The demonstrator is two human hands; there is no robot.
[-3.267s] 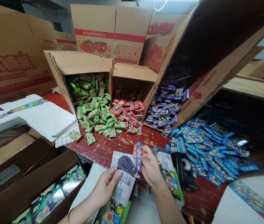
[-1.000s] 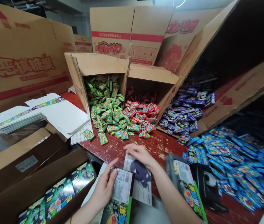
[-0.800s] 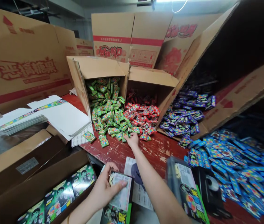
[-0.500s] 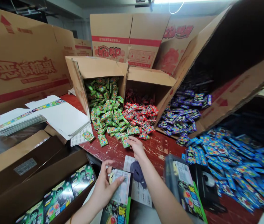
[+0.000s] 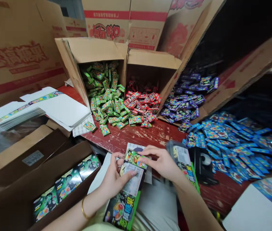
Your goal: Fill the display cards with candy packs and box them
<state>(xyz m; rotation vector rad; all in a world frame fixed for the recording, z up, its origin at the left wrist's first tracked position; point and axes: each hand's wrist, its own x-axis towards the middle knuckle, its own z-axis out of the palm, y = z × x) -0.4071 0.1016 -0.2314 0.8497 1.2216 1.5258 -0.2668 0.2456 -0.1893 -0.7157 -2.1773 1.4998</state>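
Note:
My left hand [image 5: 116,175] is closed round a black and green printed candy box [image 5: 122,205], thumb across its pale label panel. At the far end of that box my right hand [image 5: 160,158] pinches a small green candy packet [image 5: 136,159], which lies against the box's end. Whether the packet is partly inside the box I cannot tell. Beyond the hands, a heap of green packets [image 5: 109,106] spills from a tipped carton, beside a heap of red packets [image 5: 143,106]. A similar black and green box [image 5: 186,168] lies right of my right hand.
Purple packets [image 5: 184,106] and blue packets [image 5: 236,144] are heaped to the right, near a black tape dispenser [image 5: 203,163]. At left, a brown carton [image 5: 13,192] holds printed boxes, with flat white card sheets [image 5: 68,109] behind it. Tall cartons [image 5: 123,19] stand at the back.
My right hand has drawn a green packet back from the green heap to the box in my left hand. The camera view has tilted downward.

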